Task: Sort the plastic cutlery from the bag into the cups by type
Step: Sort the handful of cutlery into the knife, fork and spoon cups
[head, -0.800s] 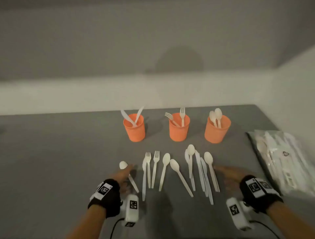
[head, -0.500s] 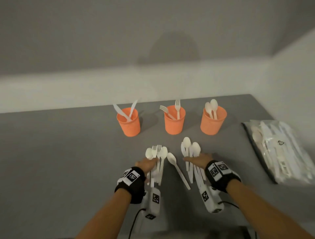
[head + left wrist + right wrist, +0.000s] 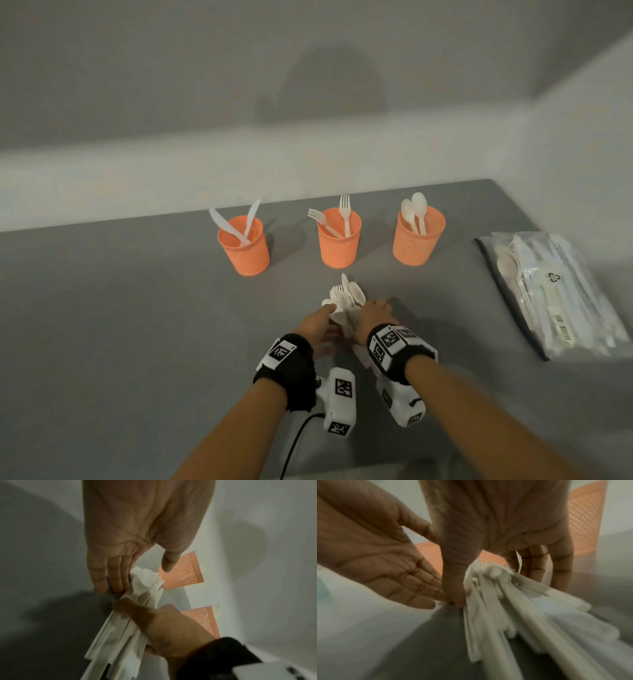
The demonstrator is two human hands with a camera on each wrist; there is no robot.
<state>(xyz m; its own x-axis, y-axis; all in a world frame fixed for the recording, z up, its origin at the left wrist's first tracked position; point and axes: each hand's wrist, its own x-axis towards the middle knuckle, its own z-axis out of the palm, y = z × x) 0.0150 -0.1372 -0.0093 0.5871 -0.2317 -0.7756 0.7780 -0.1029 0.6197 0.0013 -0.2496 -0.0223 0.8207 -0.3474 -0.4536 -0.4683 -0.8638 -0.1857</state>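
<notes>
A bundle of white plastic cutlery (image 3: 347, 296) lies gathered on the grey table in front of three orange mesh cups. My left hand (image 3: 318, 322) presses its left side with straight fingers (image 3: 109, 580). My right hand (image 3: 373, 311) grips the bundle (image 3: 513, 601), thumb on one side and fingers curled round the other. The left cup (image 3: 245, 250) holds two knives, the middle cup (image 3: 339, 243) two forks, the right cup (image 3: 416, 241) two spoons.
The clear plastic bag (image 3: 555, 291) with more cutlery lies at the table's right edge. Bare grey table (image 3: 137, 325) stretches to the left of my hands. A pale wall runs behind the cups.
The cutlery lay spread in a row. Both hands swept inward and pushed it into one bundle, which my right hand now grips. The view has moved closer.
</notes>
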